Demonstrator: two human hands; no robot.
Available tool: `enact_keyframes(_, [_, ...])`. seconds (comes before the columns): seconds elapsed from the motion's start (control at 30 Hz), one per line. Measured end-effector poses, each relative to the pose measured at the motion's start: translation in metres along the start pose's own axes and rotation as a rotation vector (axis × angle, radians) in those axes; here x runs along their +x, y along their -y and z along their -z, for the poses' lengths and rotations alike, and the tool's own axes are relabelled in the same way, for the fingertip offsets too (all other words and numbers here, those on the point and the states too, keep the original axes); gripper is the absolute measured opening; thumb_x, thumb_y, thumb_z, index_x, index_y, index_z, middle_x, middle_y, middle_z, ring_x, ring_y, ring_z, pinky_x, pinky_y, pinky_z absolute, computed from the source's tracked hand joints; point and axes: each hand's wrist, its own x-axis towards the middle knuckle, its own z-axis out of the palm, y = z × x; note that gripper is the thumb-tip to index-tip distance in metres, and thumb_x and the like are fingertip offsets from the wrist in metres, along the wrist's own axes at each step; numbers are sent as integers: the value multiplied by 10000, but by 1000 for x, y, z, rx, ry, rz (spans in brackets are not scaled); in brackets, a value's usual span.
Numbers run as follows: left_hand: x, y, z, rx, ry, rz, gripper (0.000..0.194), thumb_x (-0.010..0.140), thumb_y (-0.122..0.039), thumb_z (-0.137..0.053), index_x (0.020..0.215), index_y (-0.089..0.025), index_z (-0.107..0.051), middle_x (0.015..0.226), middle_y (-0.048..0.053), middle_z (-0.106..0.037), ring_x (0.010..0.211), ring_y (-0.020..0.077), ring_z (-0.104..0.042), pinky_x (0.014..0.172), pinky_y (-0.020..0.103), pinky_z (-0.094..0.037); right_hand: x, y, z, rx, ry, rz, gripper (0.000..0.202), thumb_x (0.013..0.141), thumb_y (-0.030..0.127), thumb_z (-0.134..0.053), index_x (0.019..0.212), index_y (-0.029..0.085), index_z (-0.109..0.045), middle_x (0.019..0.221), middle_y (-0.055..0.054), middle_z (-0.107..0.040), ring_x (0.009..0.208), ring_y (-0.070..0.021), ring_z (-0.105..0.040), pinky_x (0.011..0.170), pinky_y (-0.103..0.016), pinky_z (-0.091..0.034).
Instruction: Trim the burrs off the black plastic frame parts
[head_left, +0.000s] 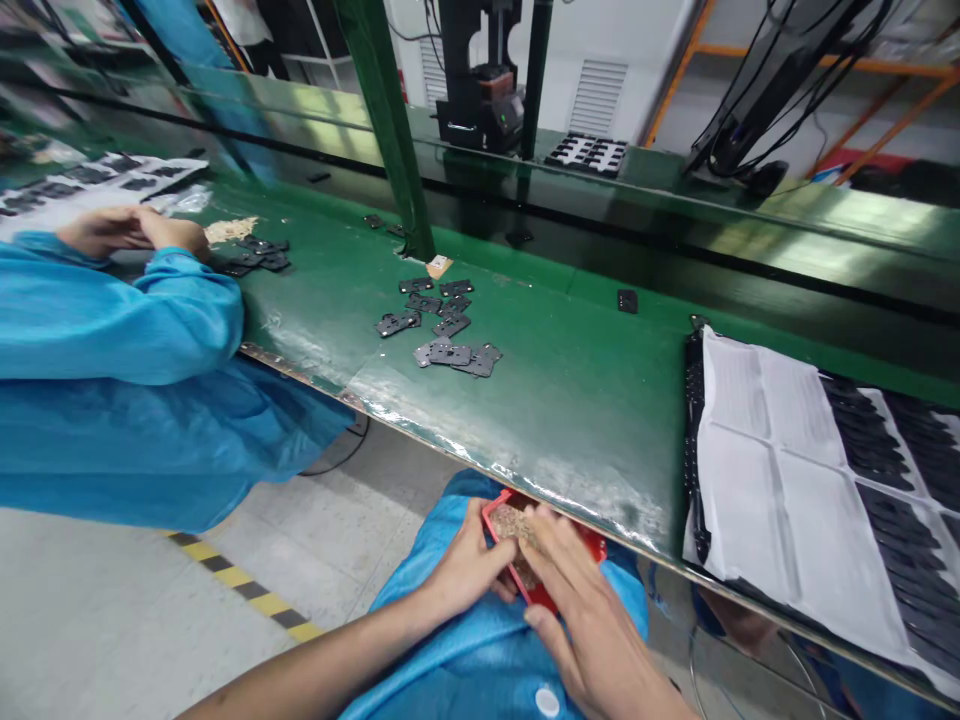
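A shallow red plastic box [596, 541] lies tilted on the lap, just under the table edge. Small beige pieces [508, 520], too fine to name, are heaped inside it. My left hand [466, 556] grips the box's left side, its thumb over the rim. Fingers stretched out, my right hand [571, 580] reaches over the box and touches the beige pieces; its palm hides much of the contents. Flat black plastic parts [450, 353] lie loosely grouped on the green table beyond my hands.
White sheets and rows of black parts fill a black tray [696, 450] at the right. A green post [401, 150] rises from the table [570, 400]. On the left, a co-worker in a blue sleeve [127, 310] works near another black pile [259, 255] and beige pieces [231, 230].
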Motion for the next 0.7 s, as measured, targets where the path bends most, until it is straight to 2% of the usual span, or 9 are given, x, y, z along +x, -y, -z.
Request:
enact_keyframes(0.1, [-6, -3, 33, 56, 1, 45, 539, 812, -430, -712, 1223, -215, -437, 748, -33, -687, 520, 199, -707, 473, 293, -578, 4, 15, 15, 177, -51, -31, 418, 1141, 290, -505, 1547, 197, -547, 1552, -127, -647, 1463, -214, -593, 1180, -323, -526])
enact_keyframes(0.2, [-22, -4, 87, 212, -30, 115, 619, 801, -477, -698, 1313, -197, -494, 775, -12, -723, 572, 220, -727, 469, 277, -557, 15, 25, 29, 349, -177, -142, 269, 1138, 227, -498, 1367, 202, -636, 1331, -116, -716, 1254, -187, -687, 1067, -286, -560])
enact_keyframes(0.27, [-40, -10, 127, 307, -18, 155, 633, 822, -528, -701, 1342, -195, -561, 930, 39, -780, 760, 265, -782, 562, 300, -606, 23, 26, 33, 430, -243, -145, 191, 1128, 198, -496, 1232, 204, -656, 1146, -85, -718, 1066, -178, -703, 939, -286, -576])
enact_keyframes(0.33, [-58, -26, 161, 405, -15, 152, 664, 827, -586, -722, 1380, -235, -618, 1120, 59, -804, 1020, 326, -786, 744, 348, -661, 28, 25, 32, 454, -324, -140, 162, 1115, 179, -501, 1024, 214, -630, 938, -33, -661, 863, -159, -656, 793, -275, -545])
enact_keyframes(0.4, [-72, -56, 180, 499, -24, 105, 666, 813, -639, -746, 1381, -298, -680, 1278, 38, -790, 1255, 368, -715, 977, 401, -643, 30, 21, 30, 429, -426, -161, 265, 1104, 170, -500, 848, 228, -532, 779, 15, -549, 714, -138, -562, 682, -261, -473])
enact_keyframes(0.47, [-75, -98, 178, 581, -5, 34, 621, 811, -640, -757, 1344, -323, -736, 1356, 25, -773, 1345, 390, -661, 1085, 430, -595, 27, 14, 27, 386, -521, -193, 358, 1102, 170, -492, 752, 233, -445, 694, 39, -452, 632, -124, -487, 619, -255, -407])
enact_keyframes(0.53, [-63, -148, 158, 618, 123, -45, 578, 849, -565, -745, 1361, -296, -739, 1370, 43, -774, 1302, 385, -690, 1084, 436, -592, 23, 4, 26, 358, -577, -232, 423, 1107, 175, -482, 693, 228, -416, 643, 47, -413, 573, -112, -458, 578, -253, -368])
enact_keyframes(0.63, [-16, -218, 104, 661, 332, -212, 484, 865, -388, -675, 1323, -249, -750, 1276, 36, -810, 1198, 333, -744, 1027, 400, -616, 19, -10, 29, 333, -621, -281, 504, 1126, 194, -473, 624, 217, -446, 574, 48, -428, 504, -99, -465, 546, -251, -361])
enact_keyframes(0.7, [28, -251, 59, 750, 442, -307, 453, 809, -272, -641, 1237, -205, -774, 1217, 45, -821, 1160, 311, -759, 1002, 373, -625, 17, -17, 36, 309, -654, -291, 561, 1143, 213, -453, 583, 213, -474, 531, 42, -455, 470, -99, -479, 530, -251, -370])
